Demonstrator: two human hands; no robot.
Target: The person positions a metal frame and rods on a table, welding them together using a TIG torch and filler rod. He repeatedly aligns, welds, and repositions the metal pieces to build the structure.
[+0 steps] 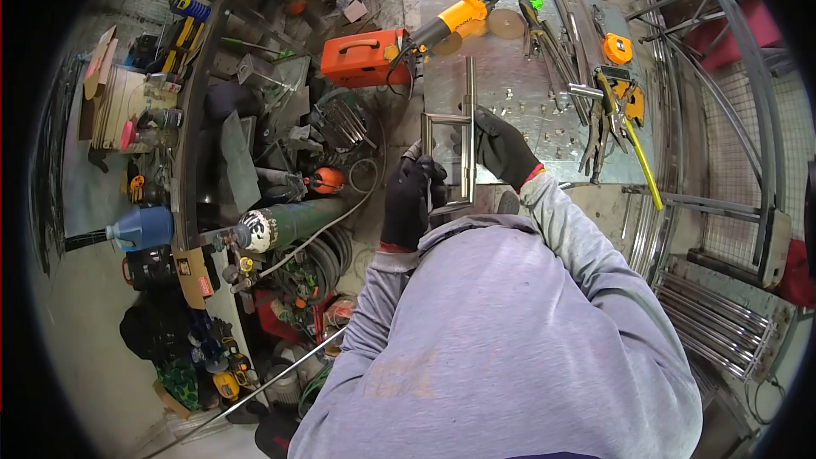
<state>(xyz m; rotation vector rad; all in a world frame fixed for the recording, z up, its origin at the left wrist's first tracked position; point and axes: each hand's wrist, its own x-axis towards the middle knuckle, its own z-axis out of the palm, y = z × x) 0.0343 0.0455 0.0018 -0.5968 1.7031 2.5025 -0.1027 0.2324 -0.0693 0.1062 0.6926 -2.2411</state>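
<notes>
both hands (pixel 455 174) gripping metal frame (pixel 467 123), left low, right higher

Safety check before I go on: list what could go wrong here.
The steel frame, gripped by the left hand and right hand, overhangs the table edge and could slip.
The angle grinder lies close by; swinging the frame might snag its cord.
A gas cylinder and hoses lie close alongside: a trip risk.

Even daylight, heavy fisheye vignette
</notes>
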